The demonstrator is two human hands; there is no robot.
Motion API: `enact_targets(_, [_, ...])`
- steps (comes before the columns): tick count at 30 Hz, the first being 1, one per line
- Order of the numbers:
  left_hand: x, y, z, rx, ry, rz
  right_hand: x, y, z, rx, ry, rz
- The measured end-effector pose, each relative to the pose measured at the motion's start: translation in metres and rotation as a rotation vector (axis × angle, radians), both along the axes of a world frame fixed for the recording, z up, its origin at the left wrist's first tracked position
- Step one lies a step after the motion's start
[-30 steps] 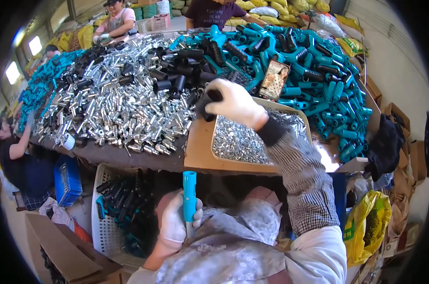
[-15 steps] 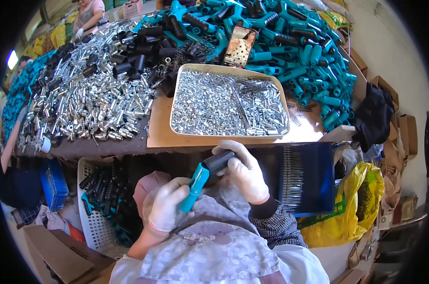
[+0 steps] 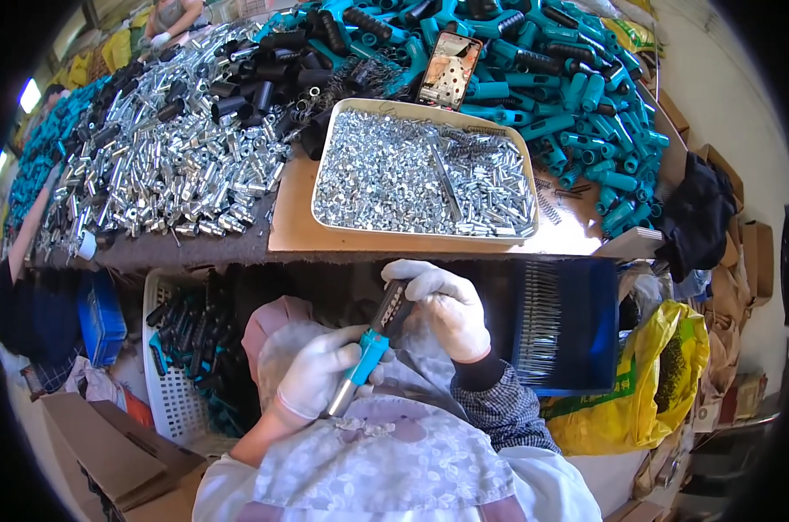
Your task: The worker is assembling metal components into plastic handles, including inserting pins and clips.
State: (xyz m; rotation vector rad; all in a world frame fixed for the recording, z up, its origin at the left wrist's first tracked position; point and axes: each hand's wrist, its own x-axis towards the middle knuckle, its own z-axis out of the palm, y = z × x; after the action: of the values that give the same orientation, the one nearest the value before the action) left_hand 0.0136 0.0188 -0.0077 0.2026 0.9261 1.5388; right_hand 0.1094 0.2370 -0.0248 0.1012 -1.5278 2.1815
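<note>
far left, a blue crate point(image 3: 101, 315) sits under the table edge, with a cardboard box point(image 3: 107, 452) below it. beside these stands a white slotted basket point(image 3: 173, 383) holding dark and teal handles. on the table above, a heap of silver metal sleeves point(image 3: 160, 174) spreads to the left, with black rubber grips point(image 3: 264, 83) behind it. centre table: a shallow metal tray point(image 3: 425, 174) filled with small silver nuts and pins, resting on a brown board point(image 3: 294, 226). behind and right of the tray lies a pile of teal handles point(image 3: 577, 87). far right, a yellow bag point(image 3: 647, 383) hangs near a blue comb-like rack point(image 3: 560, 322).

item in hand: a slim tool handle point(image 3: 368, 348), teal plastic in the middle, a black ribbed grip at the upper end, a metal tip at the lower end. it is tilted, upper end to the right, held over the lap below the table edge.

left hand point(image 3: 316, 374), white-gloved, is clenched round the teal section. right hand point(image 3: 447, 309), also gloved, is wrapped over the black grip end.
</note>
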Motion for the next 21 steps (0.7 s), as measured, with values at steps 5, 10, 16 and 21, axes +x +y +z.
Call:
enact_targets(5, [0.003, -0.001, -0.004, 0.025, -0.052, 0.04, 0.008, -0.015, 0.008, 0.151, -0.07, -0.069])
enact_targets(10, [0.001, -0.003, -0.008, 0.065, -0.023, 0.101, 0.005, -0.026, 0.003, 0.407, 0.007, -0.001])
enact_targets(16, [0.002, 0.014, 0.007, 0.065, 0.533, 0.07, 0.017, -0.023, 0.025, 0.611, 0.102, -0.113])
enact_targets(21, [0.002, 0.012, 0.002, -0.193, 1.154, -0.098, 0.022, 0.012, 0.048, 0.664, 0.15, 0.151])
